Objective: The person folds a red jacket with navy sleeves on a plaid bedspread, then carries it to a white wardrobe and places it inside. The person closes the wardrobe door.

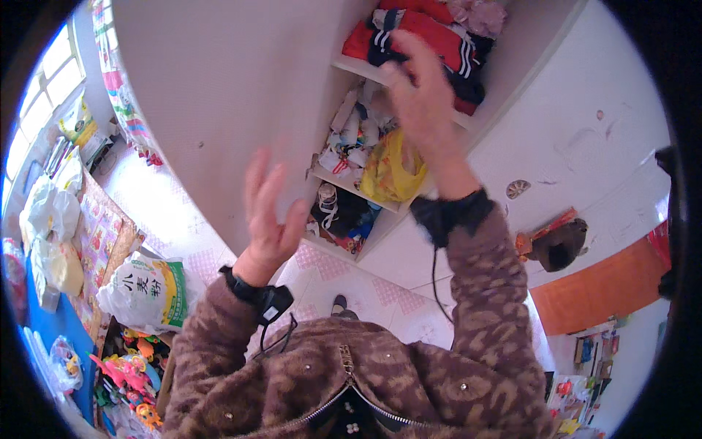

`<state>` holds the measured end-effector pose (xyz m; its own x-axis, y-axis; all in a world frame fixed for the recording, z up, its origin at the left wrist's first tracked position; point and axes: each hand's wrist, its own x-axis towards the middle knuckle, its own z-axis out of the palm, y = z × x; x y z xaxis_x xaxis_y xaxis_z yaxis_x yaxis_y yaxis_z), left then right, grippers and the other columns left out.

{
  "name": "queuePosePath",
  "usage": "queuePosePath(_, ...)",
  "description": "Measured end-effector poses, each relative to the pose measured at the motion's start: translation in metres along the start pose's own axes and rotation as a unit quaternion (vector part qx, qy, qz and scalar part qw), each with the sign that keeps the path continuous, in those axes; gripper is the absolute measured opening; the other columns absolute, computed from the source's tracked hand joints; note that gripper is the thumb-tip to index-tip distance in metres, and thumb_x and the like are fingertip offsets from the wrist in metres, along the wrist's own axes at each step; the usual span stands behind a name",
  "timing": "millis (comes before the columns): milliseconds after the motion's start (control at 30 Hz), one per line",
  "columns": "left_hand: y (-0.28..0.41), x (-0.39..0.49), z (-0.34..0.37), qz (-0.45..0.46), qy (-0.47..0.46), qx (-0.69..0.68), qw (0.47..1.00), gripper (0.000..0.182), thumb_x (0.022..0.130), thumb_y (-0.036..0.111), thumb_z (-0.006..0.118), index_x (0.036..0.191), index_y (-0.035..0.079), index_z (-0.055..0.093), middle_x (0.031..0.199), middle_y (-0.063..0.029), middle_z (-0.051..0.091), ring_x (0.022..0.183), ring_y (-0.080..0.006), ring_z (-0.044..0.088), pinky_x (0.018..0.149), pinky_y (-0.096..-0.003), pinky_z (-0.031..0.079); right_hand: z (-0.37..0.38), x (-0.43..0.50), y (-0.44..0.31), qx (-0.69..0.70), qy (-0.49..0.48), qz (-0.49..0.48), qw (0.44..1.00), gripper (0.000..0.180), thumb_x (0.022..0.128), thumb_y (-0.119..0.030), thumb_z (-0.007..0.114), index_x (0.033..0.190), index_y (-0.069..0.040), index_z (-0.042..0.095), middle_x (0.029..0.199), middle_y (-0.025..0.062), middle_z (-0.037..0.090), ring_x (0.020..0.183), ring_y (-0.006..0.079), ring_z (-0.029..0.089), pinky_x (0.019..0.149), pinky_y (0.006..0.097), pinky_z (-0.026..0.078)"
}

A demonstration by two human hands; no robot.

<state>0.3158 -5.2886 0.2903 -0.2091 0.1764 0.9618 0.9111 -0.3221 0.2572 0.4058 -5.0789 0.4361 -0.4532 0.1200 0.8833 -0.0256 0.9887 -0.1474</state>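
Observation:
My left hand point(271, 217) is raised with its fingers apart and holds nothing, in front of a large pale cupboard door panel point(219, 88). My right hand point(425, 107), blurred, reaches up before the cupboard's shelves with thumb and fingers spread. Nothing shows in its grasp; whether its fingertips touch the clothes behind them cannot be told. Those folded clothes, among them a red garment with white stripes point(433, 33), lie on the upper shelf point(359, 67). On the shelf below, a yellow plastic bag point(392, 170) sits beside jumbled small items point(348, 137). A shoe point(327, 195) and dark things fill the bottom compartment.
At left stand a white flour sack point(145, 293), a box of colourful plastic toys point(129, 373) and a table with a patterned cover point(101, 225) bearing plastic bags point(52, 208). A dark cap-like object point(562, 244) hangs on the right wall, near an orange cloth or panel point(603, 285).

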Motion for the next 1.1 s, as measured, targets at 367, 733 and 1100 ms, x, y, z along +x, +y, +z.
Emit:
queuePosePath(367, -0.020, -0.056, -0.074, -0.231, 0.143, 0.007, 0.962, 0.055, 0.097, 0.013, 0.050, 0.146, 0.002, 0.027, 0.152, -0.0155, 0.028, 0.140, -0.0269, 0.028, 0.114, -0.0404, 0.020, 0.080, -0.064, -0.174, 0.035, -0.069, -0.250, 0.965, 0.037, 0.081, -0.020, 0.066, 0.117, -0.013, 0.060, 0.132, 0.0105, 0.050, 0.131, 0.0274, 0.041, 0.110, 0.0450, 0.031)
queuePosePath(733, -0.034, -0.072, -0.086, -0.405, 0.160, -0.168, 0.884, 0.040, 0.101, 0.023, 0.034, 0.122, -0.005, 0.054, 0.124, -0.0159, 0.055, 0.112, -0.0239, 0.052, 0.096, -0.0358, 0.041, 0.103, -0.066, -0.198, -0.036, -0.038, -0.238, 0.970, 0.020, 0.081, -0.017, 0.062, 0.100, -0.011, 0.069, 0.117, 0.0076, 0.061, 0.127, 0.0226, 0.046, 0.113, 0.0416, 0.027)
queuePosePath(1100, -0.004, -0.085, -0.064, -0.456, 0.063, -0.201, 0.865, 0.035, 0.097, 0.023, 0.042, 0.111, -0.005, 0.059, 0.106, -0.0107, 0.063, 0.098, -0.0202, 0.057, 0.086, -0.0320, 0.044, 0.074, -0.073, -0.187, -0.076, 0.025, -0.210, 0.975, 0.017, 0.079, -0.017, 0.062, 0.094, -0.014, 0.068, 0.118, 0.0043, 0.061, 0.126, 0.0204, 0.047, 0.115, 0.0387, 0.023)
